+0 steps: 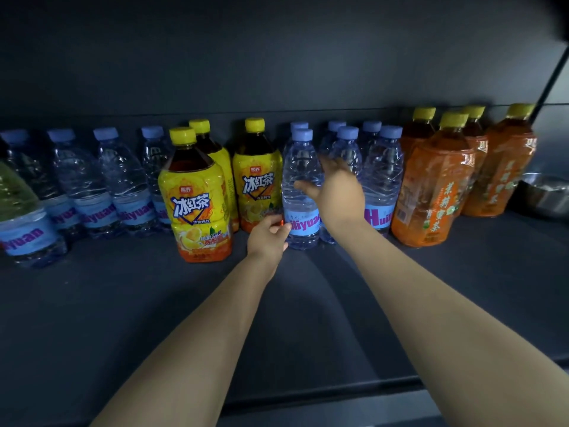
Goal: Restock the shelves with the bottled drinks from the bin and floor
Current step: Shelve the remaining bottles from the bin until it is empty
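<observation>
On the dark shelf [129,303] stands a row of bottled drinks. My right hand [335,192] is open with fingers spread, its thumb across the front of a clear water bottle [300,167] with a blue cap and blue label. My left hand [269,237] sits low at that bottle's base, fingers loosely curled and touching the label, gripping nothing. Just left stand yellow iced tea bottles [257,180], one further forward [197,198]. More water bottles [383,167] stand behind my right hand.
Orange tea bottles [434,186] with yellow caps fill the right end. Several water bottles [123,180] line the left, with a green-labelled bottle [14,192] at the far left edge. A metal bowl [545,192] sits at far right. The shelf's front edge [323,392] runs below my arms.
</observation>
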Tool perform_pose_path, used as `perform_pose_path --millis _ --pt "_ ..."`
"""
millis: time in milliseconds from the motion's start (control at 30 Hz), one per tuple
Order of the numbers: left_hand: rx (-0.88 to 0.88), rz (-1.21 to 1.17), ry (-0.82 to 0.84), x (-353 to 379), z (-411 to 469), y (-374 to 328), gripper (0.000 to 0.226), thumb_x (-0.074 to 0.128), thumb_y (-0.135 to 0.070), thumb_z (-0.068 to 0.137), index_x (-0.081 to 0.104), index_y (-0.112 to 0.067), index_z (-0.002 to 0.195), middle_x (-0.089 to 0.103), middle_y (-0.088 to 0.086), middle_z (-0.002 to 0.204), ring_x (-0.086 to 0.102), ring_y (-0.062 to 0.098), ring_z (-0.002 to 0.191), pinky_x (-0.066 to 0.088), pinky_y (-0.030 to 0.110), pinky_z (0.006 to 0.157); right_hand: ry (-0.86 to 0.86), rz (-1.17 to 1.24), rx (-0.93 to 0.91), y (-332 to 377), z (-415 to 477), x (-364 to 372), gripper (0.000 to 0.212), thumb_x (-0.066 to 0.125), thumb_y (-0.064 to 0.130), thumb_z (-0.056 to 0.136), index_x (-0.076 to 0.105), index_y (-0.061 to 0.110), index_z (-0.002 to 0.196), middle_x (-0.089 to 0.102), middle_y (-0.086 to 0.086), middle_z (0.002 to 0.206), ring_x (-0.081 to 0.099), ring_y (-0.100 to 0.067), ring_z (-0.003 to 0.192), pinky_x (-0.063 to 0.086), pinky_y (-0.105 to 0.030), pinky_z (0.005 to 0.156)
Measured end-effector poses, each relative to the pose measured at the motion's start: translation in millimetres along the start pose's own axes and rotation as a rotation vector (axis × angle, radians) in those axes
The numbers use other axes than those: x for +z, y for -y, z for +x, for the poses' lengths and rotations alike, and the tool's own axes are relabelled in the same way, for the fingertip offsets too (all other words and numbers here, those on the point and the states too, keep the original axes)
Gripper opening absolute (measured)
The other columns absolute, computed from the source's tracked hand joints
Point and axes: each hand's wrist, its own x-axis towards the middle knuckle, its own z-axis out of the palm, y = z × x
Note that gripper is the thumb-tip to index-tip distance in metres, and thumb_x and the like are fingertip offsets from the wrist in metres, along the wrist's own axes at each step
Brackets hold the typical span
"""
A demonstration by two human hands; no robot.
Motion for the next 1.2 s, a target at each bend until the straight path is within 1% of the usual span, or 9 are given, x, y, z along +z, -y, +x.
perform_pose_path --millis 167,367,567,700,800,900,1033,1133,1200 --pt "0.003 0.032 0.021 -3.7 -6.5 -6.1 0.031 0.059 -0.009 0.09 0.055 -0.005 0.12 0.061 0.013 0.12 0.057 0.02 0.101 0.048 0.03 0.086 0.0 0.122 0.024 -1.0 -9.9 0.6 0.064 0.067 0.031 0.085 0.039 0.015 0.141 0.045 -0.007 0.141 0.052 -0.024 0.12 0.04 -0.026 0.076" --pt "0.024 0.083 0.016 -12.8 -22.7 -21.1 0.03 0.062 -0.012 0.088 0.055 -0.004 0.116 0.059 0.015 0.121 0.055 0.018 0.1 0.049 0.035 0.091 0.048 0.237 0.044 -0.9 -24.0 -9.2 0.061 0.066 0.022 0.086 0.04 0.011 0.14 0.045 -0.009 0.14 0.059 -0.029 0.105 0.043 -0.027 0.081" --pt "0.027 0.115 0.032 -27.9 -64.1 -45.9 0.03 0.06 -0.012 0.09 0.054 -0.002 0.117 0.059 0.015 0.121 0.054 0.016 0.1 0.048 0.03 0.086 0.169 0.327 0.165 11.0 -42.4 -46.0 0.06 0.066 0.021 0.086 0.04 0.005 0.138 0.046 -0.012 0.139 0.049 -0.026 0.123 0.037 -0.024 0.09" --pt "0.011 0.098 0.035 -42.5 -104.1 -71.1 0.025 0.061 -0.012 0.089 0.056 -0.004 0.112 0.059 0.01 0.108 0.053 0.015 0.098 0.048 0.026 0.08 0.238 0.378 0.229 25.8 -57.5 -82.8 0.059 0.066 0.021 0.087 0.041 0.004 0.137 0.049 -0.011 0.138 0.046 -0.024 0.127 0.035 -0.023 0.095" --pt "-0.024 0.081 0.02 -54.6 -136.3 -96.7 0.026 0.06 -0.012 0.089 0.056 -0.003 0.114 0.057 0.004 0.104 0.053 0.015 0.097 0.049 0.035 0.088 0.317 0.406 0.292 41.3 -70.5 -116.3 0.057 0.062 0.022 0.089 0.039 0.005 0.139 0.047 -0.009 0.14 0.052 -0.023 0.113 0.038 -0.027 0.092" --pt "-0.056 0.133 0.03 -69.9 -167.5 -119.3 0.026 0.061 -0.015 0.089 0.056 -0.006 0.114 0.057 0.002 0.106 0.053 0.015 0.1 0.048 0.036 0.092 0.416 0.356 0.316 54.0 -83.7 -146.8 0.058 0.06 0.022 0.09 0.036 0.007 0.14 0.047 -0.01 0.139 0.051 -0.019 0.095 0.043 -0.032 0.08" --pt "-0.03 0.222 0.025 -94.2 -204.1 -145.0 0.026 0.061 -0.016 0.09 0.058 -0.007 0.114 0.058 0.005 0.114 0.053 0.015 0.103 0.049 0.036 0.091 0.537 0.242 0.31 66.8 -97.4 -187.8 0.063 0.061 0.032 0.088 0.036 0.011 0.142 0.047 -0.009 0.141 0.055 -0.024 0.114 0.044 -0.028 0.08" --pt "0.009 0.312 0.029 -110.1 -224.9 -164.0 0.025 0.06 -0.019 0.09 0.058 -0.01 0.114 0.058 0.003 0.116 0.054 0.014 0.103 0.049 0.034 0.09 0.582 0.16 0.296 78.2 -103.7 -216.9 0.066 0.061 0.029 0.089 0.032 0.007 0.144 0.043 -0.012 0.144 0.046 -0.028 0.126 0.037 -0.025 0.087" --pt "0.043 0.382 0.03 -119.7 -238.8 -176.6 0.023 0.06 -0.022 0.09 0.059 -0.013 0.111 0.059 0.002 0.116 0.055 0.016 0.106 0.048 0.038 0.096 0.604 0.131 0.267 86.3 -107.8 -233.4 0.067 0.061 0.03 0.089 0.031 0.007 0.144 0.044 -0.012 0.142 0.049 -0.027 0.122 0.038 -0.023 0.082"
